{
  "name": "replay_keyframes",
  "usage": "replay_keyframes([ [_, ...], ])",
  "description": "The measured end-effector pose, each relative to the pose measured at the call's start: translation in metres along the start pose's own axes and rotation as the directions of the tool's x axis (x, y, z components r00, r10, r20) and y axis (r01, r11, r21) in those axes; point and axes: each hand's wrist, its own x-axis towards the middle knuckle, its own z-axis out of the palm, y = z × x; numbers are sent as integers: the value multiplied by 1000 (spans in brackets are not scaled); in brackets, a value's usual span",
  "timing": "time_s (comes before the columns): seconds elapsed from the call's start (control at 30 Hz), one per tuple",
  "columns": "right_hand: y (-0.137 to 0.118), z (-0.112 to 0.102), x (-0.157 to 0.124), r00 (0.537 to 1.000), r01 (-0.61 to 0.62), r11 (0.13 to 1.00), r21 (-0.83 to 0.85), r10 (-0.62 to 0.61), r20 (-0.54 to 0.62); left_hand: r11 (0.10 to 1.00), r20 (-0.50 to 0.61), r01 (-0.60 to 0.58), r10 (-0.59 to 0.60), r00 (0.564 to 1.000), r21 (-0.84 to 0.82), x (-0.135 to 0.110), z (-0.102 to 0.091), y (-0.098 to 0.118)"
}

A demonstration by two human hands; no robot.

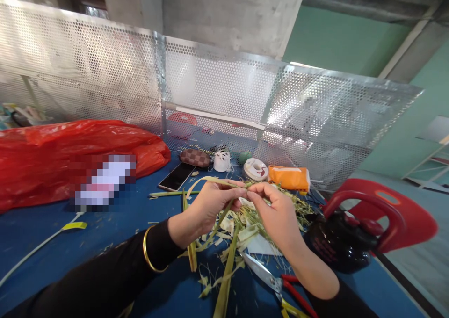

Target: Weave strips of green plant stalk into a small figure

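My left hand (219, 198) is closed, pinching a green leaf strip between thumb and fingers. Fingertip to fingertip with it, my right hand (275, 208) pinches the same piece of strip. Long leaf strips (227, 276) hang below the hands toward the table's front. Under them lies a heap of leaf scraps (247, 231) and thin shreds. Scissors (263, 271) with red handles lie below my right wrist, their blades pointing up and left. The exact fold at my fingertips is too small to make out.
A dark jug with a red handle (340, 236) stands at the right. Behind the hands are a phone (177, 176), a checked case (195, 158), white string (222, 161), a tape roll (256, 169) and an orange packet (288, 177). A red plastic bag (70, 154) lies left; a perforated metal screen (217, 84) closes the back.
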Motion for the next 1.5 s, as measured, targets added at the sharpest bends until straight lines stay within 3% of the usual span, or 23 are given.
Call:
replay_keyframes([
  [0.4, 4, -11, 0, 994, 106, 975, -194, -100, 37, 1000, -32, -11, 11, 999, 18, 0, 2, -1],
  [0.67, 2, -11, 1, 996, 80, 982, -169, -84, -17, 989, 89, 108, -100, 991, -98, 1, -5, 4],
  [0.8, 1, -11, 0, 997, 68, 984, -166, -72, -18, 999, 118, 50, -49, 992, -10, 0, -5, 2],
  [1.07, -1, -9, -1, 992, 125, 968, -217, -118, 46, 975, 3, -60, 60, 998, 213, 1, -1, -2],
  [1.23, -2, -10, -2, 985, 174, 951, -255, -167, 48, 975, -49, -83, 95, 994, 204, 0, 3, 0],
  [1.37, 2, -9, -1, 988, 142, 958, -250, -124, 89, 987, -62, -28, 38, 997, 158, 0, 0, 3],
  [1.43, 4, -9, 1, 993, 118, 957, -265, -107, 57, 995, -35, 6, -2, 999, 98, 1, -3, 4],
  [1.5, 6, -10, 3, 984, 133, 943, -304, -162, -72, 998, 17, 31, -32, 999, 60, 2, -6, 4],
])
